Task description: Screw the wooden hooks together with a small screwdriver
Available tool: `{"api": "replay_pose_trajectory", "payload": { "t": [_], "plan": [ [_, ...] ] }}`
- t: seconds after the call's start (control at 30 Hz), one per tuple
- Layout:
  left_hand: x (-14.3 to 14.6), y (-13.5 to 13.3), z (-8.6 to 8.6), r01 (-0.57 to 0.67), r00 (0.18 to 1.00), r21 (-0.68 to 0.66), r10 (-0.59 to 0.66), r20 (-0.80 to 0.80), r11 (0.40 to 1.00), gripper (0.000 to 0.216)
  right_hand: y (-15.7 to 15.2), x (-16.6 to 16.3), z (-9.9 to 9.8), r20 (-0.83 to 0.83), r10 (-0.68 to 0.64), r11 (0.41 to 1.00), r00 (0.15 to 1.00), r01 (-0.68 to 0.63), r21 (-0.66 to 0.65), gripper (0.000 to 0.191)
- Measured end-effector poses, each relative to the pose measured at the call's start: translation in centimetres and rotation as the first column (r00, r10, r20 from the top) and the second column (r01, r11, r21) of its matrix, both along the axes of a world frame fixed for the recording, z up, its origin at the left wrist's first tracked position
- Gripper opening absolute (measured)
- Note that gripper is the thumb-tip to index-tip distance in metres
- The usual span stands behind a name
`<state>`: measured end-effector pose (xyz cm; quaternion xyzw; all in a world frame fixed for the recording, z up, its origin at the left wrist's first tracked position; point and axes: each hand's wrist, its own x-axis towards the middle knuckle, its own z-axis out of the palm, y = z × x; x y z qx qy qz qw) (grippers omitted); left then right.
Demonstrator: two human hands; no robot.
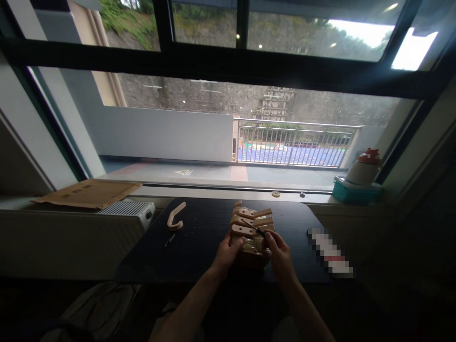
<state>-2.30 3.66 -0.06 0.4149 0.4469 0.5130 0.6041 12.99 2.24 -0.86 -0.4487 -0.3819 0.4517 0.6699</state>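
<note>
The wooden hooks [242,230] lie on a film-wrapped block [252,246] between the hands, their long axis running crosswise. The left hand [227,252] grips the block's near left side; the right hand [280,249] pinches a screwdriver [260,232], its shaft slanting forward-left over the hooks, whether seated I cannot tell. Beyond the left hand, leftward on the counter [199,259], lies a loose hook [171,219].
</note>
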Motion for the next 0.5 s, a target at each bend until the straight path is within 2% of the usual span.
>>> {"api": "replay_pose_trajectory", "payload": {
  "t": [0.1, 0.17, 0.27, 0.4, 0.43, 0.5],
  "plan": [
    [-1.4, -0.9, 0.5, -0.07, 0.994, -0.055, 0.074, 0.074, 0.996, 0.056, -1.0, -1.3, -0.1, 0.002, 0.077, 0.997, 0.997, -0.077, -0.022, 0.038],
    [-2.7, -2.0, 0.6, -0.089, 0.989, -0.087, 0.099, 0.107, 0.992, 0.065, -1.8, -1.6, -0.1, -0.025, 0.083, 0.996, 0.996, -0.084, -0.038, 0.039],
    [-4.3, -4.0, 0.5, -0.147, 0.966, -0.006, 0.145, 0.213, 0.989, 0.07, -3.0, -2.2, 0.3, -0.03, 0.086, 0.996, 0.996, -0.087, -0.028, 0.036],
    [-5.1, -5.7, 0.4, -0.002, 0.977, 0.085, -0.016, 0.215, 0.996, 0.05, -4.4, -3.5, 2.7, 0.155, 0.104, 0.988, 0.982, -0.119, 0.094, 0.031],
    [-5.2, -5.8, 0.3, 0.008, 0.977, 0.082, -0.025, 0.213, 0.997, 0.046, -4.7, -3.7, 3.4, 0.203, 0.109, 0.984, 0.973, -0.135, 0.115, 0.031],
    [-5.6, -5.8, 0.2, -0.048, 0.975, 0.077, 0.03, 0.221, 0.996, 0.045, -5.2, -4.1, 4.4, 0.281, 0.097, 0.98, 0.955, -0.14, 0.138, 0.032]
  ]
}}
